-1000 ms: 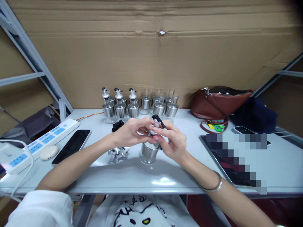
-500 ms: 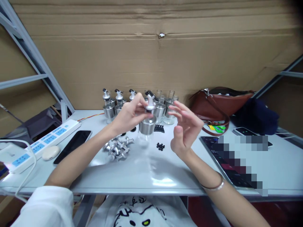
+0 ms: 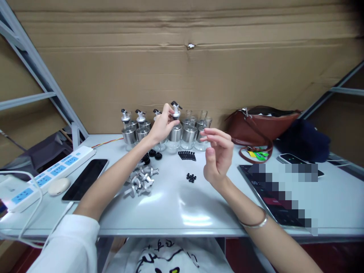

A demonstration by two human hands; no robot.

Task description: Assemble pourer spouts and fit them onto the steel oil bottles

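Observation:
My left hand [image 3: 163,127] pinches the neck of a glass bottle [image 3: 174,133] with a steel band and a silver pourer top with a black lever. This bottle stands upright in the row at the back of the table. To its left are bottles [image 3: 129,134] with the same pourers; to its right are open-necked bottles [image 3: 189,133] without them. My right hand [image 3: 218,157] hovers in the air, empty, fingers apart and slightly curled. Silver pourer parts [image 3: 140,180] lie heaped below my left forearm, near black round caps [image 3: 155,154]. Small black plugs [image 3: 191,177] and a row of black levers [image 3: 187,156] lie mid-table.
On the left lie a power strip [image 3: 51,176], a dark phone [image 3: 87,178] and a round white case [image 3: 58,186]. A tablet [image 3: 264,193] lies at right, with a brown bag [image 3: 264,123], a dark cap [image 3: 305,142] and another phone [image 3: 298,163] behind. Cardboard [image 3: 182,76] closes off the back.
My left hand has carried the bottle away from me, from mid-air over the table into the back row. My right hand has shifted slightly left and stays open.

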